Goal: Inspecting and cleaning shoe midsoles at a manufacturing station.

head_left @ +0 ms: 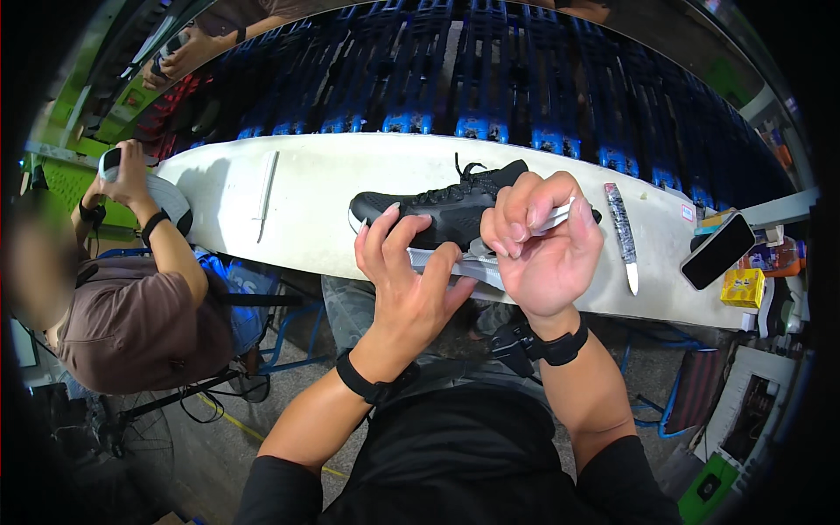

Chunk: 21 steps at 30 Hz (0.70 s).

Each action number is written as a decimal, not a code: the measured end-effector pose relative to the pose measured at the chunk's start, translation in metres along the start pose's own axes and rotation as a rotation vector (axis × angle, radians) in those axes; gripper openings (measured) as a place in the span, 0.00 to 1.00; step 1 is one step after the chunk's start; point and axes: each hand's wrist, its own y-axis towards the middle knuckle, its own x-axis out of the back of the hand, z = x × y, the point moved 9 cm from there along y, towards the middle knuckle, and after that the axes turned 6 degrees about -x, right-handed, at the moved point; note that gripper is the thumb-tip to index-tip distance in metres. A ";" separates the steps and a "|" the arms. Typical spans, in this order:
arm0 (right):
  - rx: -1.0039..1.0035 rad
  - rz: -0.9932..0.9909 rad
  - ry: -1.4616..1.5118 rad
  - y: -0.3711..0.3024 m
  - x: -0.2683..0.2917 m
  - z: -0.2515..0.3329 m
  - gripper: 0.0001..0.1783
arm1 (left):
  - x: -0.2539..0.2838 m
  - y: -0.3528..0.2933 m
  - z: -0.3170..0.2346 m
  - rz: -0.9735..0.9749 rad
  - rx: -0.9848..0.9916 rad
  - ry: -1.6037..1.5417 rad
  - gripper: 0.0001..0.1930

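A black lace-up sneaker [455, 199] with a white and grey sole lies on the pale worktable, its toe to the left. My left hand [407, 271] is closed on the shoe's near side, fingers over the upper and the sole edge. Over the heel end, my right hand [547, 245] pinches a thin white stick-like tool [553, 219]. A narrow grey tip shows beside those fingers, close to the sole; whether it belongs to the tool is hard to see.
Beyond the worktable [306, 210] runs a row of blue-black racks [481, 79]. A white stick [265, 197] lies left; a dark-handled tool with a white tip [622, 236], a phone [717, 250] and a yellow box [742, 287] are right. A co-worker [140, 324] holds a shoe at left.
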 end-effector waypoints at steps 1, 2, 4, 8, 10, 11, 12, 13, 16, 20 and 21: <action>0.000 0.000 0.002 0.000 0.000 0.000 0.24 | 0.000 0.001 0.000 -0.002 -0.005 -0.001 0.25; 0.019 -0.002 -0.002 -0.001 0.000 0.001 0.24 | -0.001 0.000 0.001 -0.001 -0.005 0.000 0.25; 0.039 -0.005 -0.006 -0.002 0.000 0.002 0.23 | 0.001 -0.002 0.003 -0.031 -0.009 0.001 0.26; 0.095 -0.016 -0.043 -0.008 0.000 0.004 0.23 | 0.003 0.003 -0.007 0.019 0.038 0.025 0.26; 0.109 -0.034 -0.034 -0.009 0.002 0.006 0.23 | 0.004 0.005 -0.012 0.025 0.036 0.084 0.26; 0.114 -0.019 -0.062 -0.009 -0.001 0.007 0.23 | 0.003 0.004 -0.011 0.028 0.036 0.086 0.26; 0.119 -0.004 -0.089 -0.009 -0.004 0.007 0.23 | 0.003 0.004 -0.010 0.016 0.029 0.088 0.26; 0.118 -0.005 -0.085 -0.010 -0.004 0.007 0.23 | 0.004 0.003 -0.010 0.005 0.023 0.090 0.26; 0.118 -0.013 -0.073 -0.011 -0.003 0.007 0.22 | 0.003 0.005 -0.011 0.036 0.054 0.085 0.26; 0.085 -0.005 -0.070 -0.010 -0.004 0.005 0.22 | 0.003 0.006 -0.009 0.063 0.083 0.051 0.26; 0.060 0.002 -0.057 -0.009 -0.004 0.003 0.22 | 0.003 0.004 -0.009 0.056 0.072 0.046 0.26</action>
